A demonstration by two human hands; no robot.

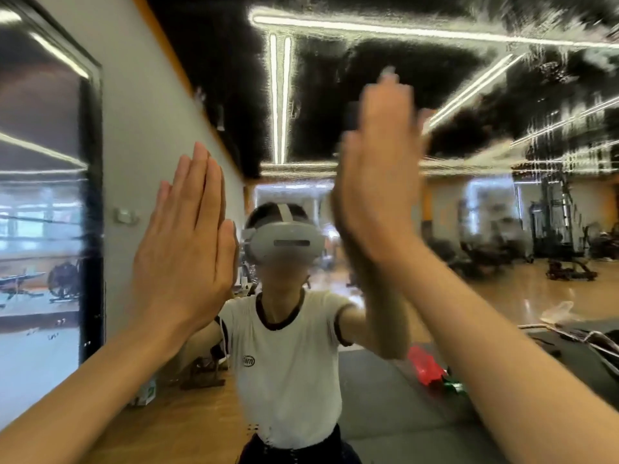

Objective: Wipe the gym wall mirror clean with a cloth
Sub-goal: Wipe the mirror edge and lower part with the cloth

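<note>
Both hands, left hand (182, 236) and blurred right hand (378, 182), lie flat and open-fingered against the mirror (335, 78); no cloth shows.

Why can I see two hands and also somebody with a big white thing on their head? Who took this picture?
There is one picture, taken by a camera worn on a person's head. The person faces a big wall mirror, so the figure in the white T-shirt is their own reflection, and the white thing is the headset carrying the camera. The left hand is flat and open, raised at the glass. The right hand is up too, blurred. I see no cloth in either. Gym machines show in the reflection.
</note>
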